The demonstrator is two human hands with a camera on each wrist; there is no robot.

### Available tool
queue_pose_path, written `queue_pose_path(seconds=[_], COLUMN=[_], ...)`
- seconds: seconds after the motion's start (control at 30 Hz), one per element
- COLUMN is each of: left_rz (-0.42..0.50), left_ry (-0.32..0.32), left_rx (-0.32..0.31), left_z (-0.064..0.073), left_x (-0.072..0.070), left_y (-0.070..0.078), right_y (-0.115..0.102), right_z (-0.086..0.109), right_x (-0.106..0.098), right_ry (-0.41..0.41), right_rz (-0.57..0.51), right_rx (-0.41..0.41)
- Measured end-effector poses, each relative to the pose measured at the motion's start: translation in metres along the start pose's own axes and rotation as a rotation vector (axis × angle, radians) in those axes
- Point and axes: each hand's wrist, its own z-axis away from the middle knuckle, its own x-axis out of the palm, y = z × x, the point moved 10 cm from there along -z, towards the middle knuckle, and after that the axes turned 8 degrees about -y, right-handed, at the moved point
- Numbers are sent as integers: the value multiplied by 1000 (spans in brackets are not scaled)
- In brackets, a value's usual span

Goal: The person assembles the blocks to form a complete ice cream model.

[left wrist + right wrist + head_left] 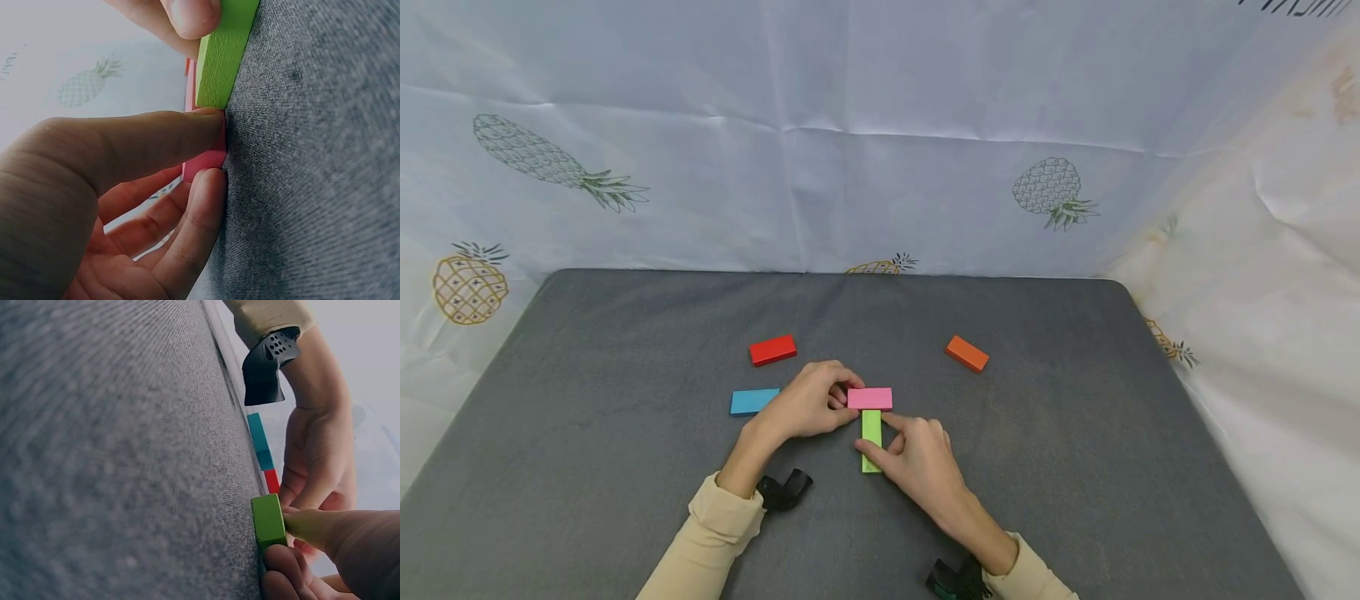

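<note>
A pink block [870, 398] lies crosswise at the far end of a lime-green block [871, 423], so the two form a T on the grey cloth. At the pink block's left end, my left hand [805, 402] pinches it between thumb and fingers. My right hand [925, 463] grips the green block from its sides, thumb on the left and index finger near the top right. In the left wrist view the green end [215, 78] meets the pink side [206, 164] beside my thumb. The right wrist view shows the green block's near end [269, 520] low on the cloth.
A blue block [752, 402] lies just left of my left hand, partly behind it. Farther back are a red block [772, 350] and, to the right, an orange block [967, 353]. Pineapple-printed white cloth [880, 200] hangs behind the grey table [1075, 467].
</note>
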Motion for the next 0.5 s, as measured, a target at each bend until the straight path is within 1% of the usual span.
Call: queue_pose_path(seconds=[0.5], left_rz=[1], left_ry=[0], left_rx=[29], left_z=[0], left_x=[1], left_y=[0], right_y=[0], right_z=[-1], right_x=[1], right_ry=[23], right_rz=[-6], right_rx=[-34])
